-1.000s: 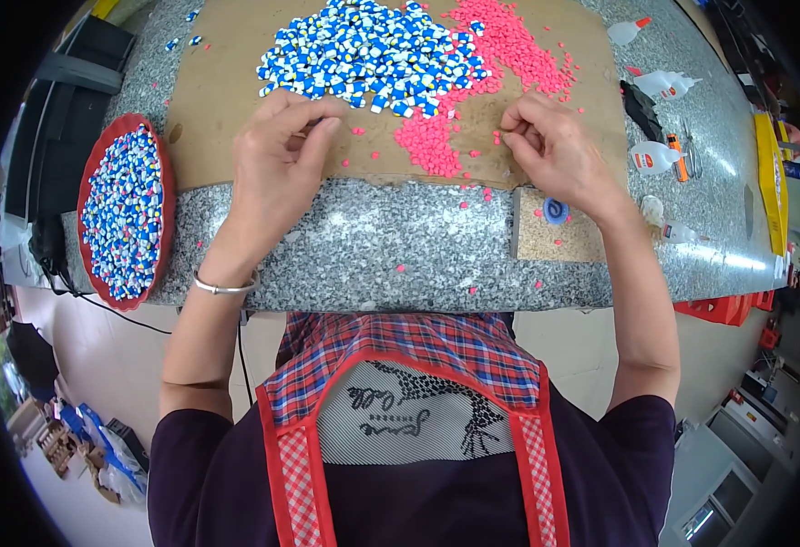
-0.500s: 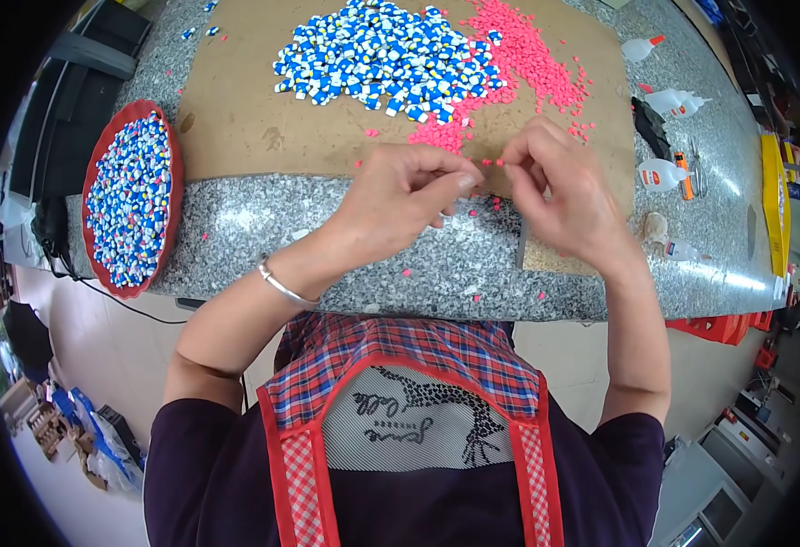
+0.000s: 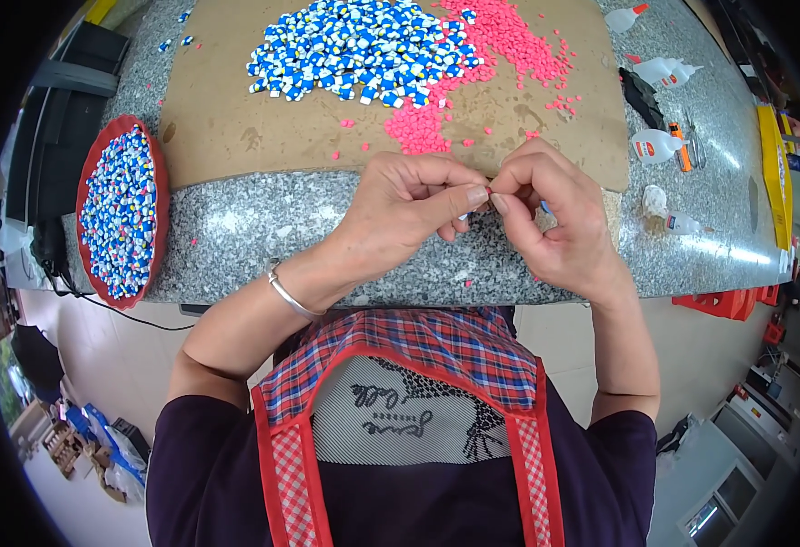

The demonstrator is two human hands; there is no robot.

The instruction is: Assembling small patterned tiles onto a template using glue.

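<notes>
- Left hand [image 3: 405, 205] and right hand [image 3: 555, 219] meet fingertip to fingertip over the near edge of the granite table [image 3: 236, 228], both pinched shut on a tiny piece; it is too small to identify.
- The step looks like joining two small parts; next calls for pressing them squarely together.
- Half a second ago the hands were a little apart; now they touch.
- Pink bits [image 3: 418, 132] lie just beyond, the blue-white pile [image 3: 354, 46] farther.
- Red tray [image 3: 119, 219] at far left.
</notes>
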